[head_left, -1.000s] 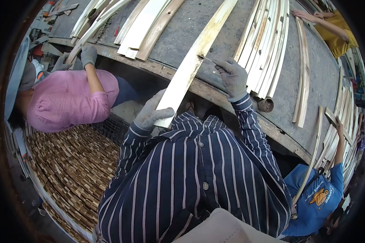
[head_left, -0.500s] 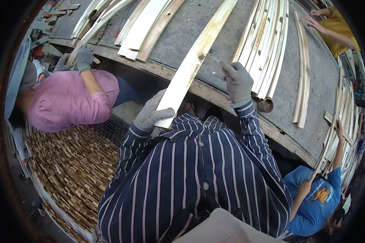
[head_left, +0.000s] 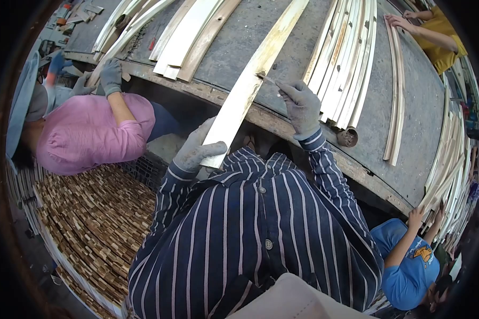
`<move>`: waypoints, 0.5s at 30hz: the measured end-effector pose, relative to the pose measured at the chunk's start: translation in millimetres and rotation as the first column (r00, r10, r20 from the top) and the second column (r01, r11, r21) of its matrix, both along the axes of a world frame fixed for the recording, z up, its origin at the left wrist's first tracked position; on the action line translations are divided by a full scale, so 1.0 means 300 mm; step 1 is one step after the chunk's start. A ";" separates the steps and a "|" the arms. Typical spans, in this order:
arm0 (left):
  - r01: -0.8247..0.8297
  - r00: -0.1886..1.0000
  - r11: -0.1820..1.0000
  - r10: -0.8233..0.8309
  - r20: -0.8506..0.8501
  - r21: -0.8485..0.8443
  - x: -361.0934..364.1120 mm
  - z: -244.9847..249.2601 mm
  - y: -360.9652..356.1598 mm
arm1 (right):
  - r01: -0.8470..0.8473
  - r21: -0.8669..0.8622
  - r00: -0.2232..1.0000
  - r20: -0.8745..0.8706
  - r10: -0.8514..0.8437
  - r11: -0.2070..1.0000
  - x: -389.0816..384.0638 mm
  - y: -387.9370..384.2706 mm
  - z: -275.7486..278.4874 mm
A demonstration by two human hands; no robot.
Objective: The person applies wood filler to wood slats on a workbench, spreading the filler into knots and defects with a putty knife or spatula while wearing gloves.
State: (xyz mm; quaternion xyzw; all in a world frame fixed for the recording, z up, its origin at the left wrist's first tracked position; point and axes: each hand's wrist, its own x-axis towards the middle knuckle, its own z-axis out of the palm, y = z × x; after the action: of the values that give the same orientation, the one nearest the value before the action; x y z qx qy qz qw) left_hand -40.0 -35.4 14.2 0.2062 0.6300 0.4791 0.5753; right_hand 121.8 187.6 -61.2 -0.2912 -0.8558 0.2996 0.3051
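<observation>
My gloved left hand (head_left: 198, 147) grips the near end of a long pale wooden board (head_left: 239, 101), thumb on its top face. The board slants away from me over the table edge. In my gloved right hand (head_left: 300, 105) a thin putty knife (head_left: 270, 81) is pinched, its handle mostly hidden by the fingers. Its tip meets the board's right side at a dark brown spot. To the right of that hand, at the table edge, lies a round tin (head_left: 348, 137) with brown stuff in it, by the ends of several narrow strips (head_left: 341, 58).
The grey worktable (head_left: 197, 93) also bears wider boards (head_left: 189, 40) to the left and two thin strips (head_left: 394, 101) to the right. Co-workers in pink (head_left: 93, 130), blue (head_left: 407, 271) and yellow (head_left: 439, 40) stand around. A big stack of wood pieces (head_left: 96, 223) fills the lower left.
My right hand has moved slightly left and the knife tip now touches the board. The co-worker in blue has shifted their arms; the one in yellow has reached to the thin strips.
</observation>
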 end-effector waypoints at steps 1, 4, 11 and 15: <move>-0.005 1.000 1.000 0.005 0.026 -0.004 0.001 0.001 0.000 | 0.017 0.043 1.000 0.002 -0.017 0.999 -0.005 0.002 -0.006; -0.012 0.996 1.000 0.013 0.083 -0.014 0.003 0.014 0.002 | 0.017 0.324 0.994 0.096 -0.051 0.946 -0.006 0.010 -0.017; -0.010 0.999 0.999 0.013 0.047 -0.046 0.003 0.023 0.002 | 0.073 0.430 0.984 0.118 -0.136 0.900 -0.004 0.036 -0.003; 0.038 0.997 0.999 -0.035 -0.074 0.035 -0.009 -0.026 -0.012 | 0.057 0.275 0.984 0.148 -0.100 0.960 -0.012 0.011 0.008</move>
State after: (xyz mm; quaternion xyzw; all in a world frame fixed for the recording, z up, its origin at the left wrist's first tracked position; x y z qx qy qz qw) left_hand -42.7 -38.9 6.3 0.2454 0.6380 0.4720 0.5567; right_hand 118.1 190.8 -58.9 -0.3040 -0.8980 0.1436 0.2839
